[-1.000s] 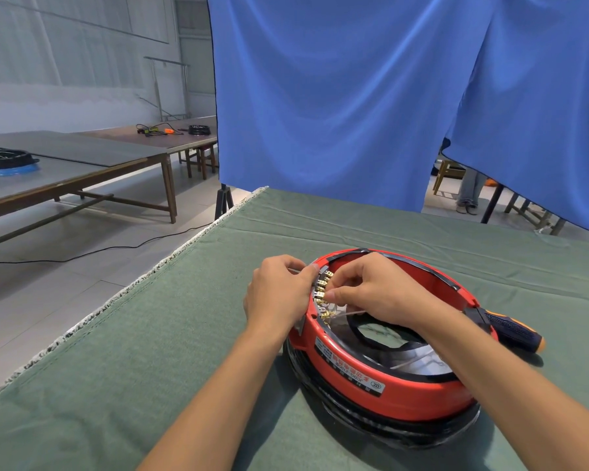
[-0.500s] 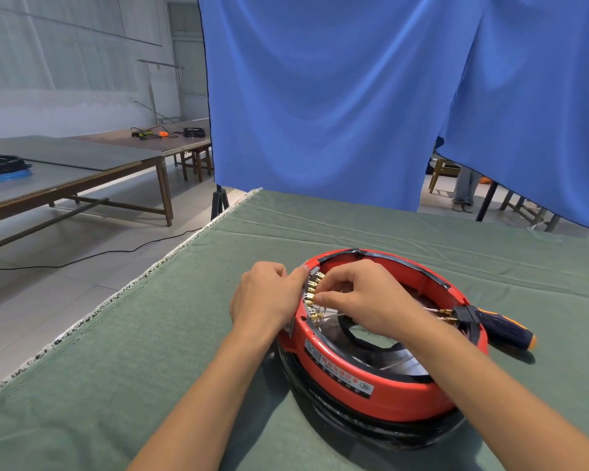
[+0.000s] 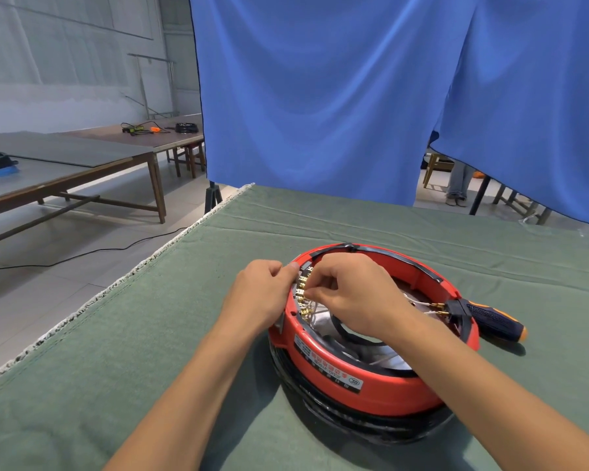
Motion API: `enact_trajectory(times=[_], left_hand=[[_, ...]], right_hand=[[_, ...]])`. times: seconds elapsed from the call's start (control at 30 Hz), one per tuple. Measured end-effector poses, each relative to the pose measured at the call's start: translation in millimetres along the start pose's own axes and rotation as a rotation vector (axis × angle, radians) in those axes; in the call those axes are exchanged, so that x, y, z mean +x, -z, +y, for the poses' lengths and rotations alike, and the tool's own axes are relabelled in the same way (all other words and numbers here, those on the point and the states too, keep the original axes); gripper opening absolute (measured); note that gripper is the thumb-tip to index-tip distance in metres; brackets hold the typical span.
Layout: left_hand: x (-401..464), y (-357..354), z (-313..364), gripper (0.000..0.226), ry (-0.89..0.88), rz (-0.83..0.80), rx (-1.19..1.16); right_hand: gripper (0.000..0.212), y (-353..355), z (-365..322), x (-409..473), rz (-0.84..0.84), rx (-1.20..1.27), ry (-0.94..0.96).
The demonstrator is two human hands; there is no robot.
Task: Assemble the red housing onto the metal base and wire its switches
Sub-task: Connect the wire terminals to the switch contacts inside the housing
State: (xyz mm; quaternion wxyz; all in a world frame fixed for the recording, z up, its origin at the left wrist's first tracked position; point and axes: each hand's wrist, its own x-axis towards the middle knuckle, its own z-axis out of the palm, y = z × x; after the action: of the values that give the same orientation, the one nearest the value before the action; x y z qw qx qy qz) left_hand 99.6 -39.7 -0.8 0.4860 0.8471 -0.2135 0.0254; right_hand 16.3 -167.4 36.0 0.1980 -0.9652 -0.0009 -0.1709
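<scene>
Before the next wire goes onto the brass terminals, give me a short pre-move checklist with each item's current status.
1. Red housing seated on the dark base: ok, it sits level.
2. Left hand steadying the housing's outer wall: ok.
3. Right hand pinching at the brass terminals: ok, fingertips are on them.
4. Connector fully pushed on: cannot tell, fingers hide it.
5. Loose wire ends on the far side connected: not ok, they hang free.
6. Screwdriver within reach: ok, lying on the green cloth beside the housing.
</scene>
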Motion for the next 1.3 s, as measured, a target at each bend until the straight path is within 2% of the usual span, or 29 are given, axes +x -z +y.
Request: enact_trajectory(times=[0.43, 0.6, 0.77, 1.0, 1.3], left_hand=[[0, 1, 2, 0.05, -0.018, -0.065, -0.047], [-4, 1, 6, 0.042, 0.024, -0.052, -0.112], [-2, 3, 6, 0.042, 0.021, -0.072, -0.08], [0, 1, 4, 0.049, 0.017, -0.064, 0.01], [2, -2, 3, 0.051, 0.029, -0.033, 0.025]], right_hand=[[0.003, -1, 1, 0, 0.005, 0.005, 0.013], [0.003, 0, 2, -4, 0.1, -0.003, -0.034], [0.008, 1, 4, -5, -0.002, 0.028, -0.061], [0.002, 2, 1, 8, -0.054, 0.155, 0.022], [0.001, 0, 2, 7, -0.042, 0.16, 0.036]])
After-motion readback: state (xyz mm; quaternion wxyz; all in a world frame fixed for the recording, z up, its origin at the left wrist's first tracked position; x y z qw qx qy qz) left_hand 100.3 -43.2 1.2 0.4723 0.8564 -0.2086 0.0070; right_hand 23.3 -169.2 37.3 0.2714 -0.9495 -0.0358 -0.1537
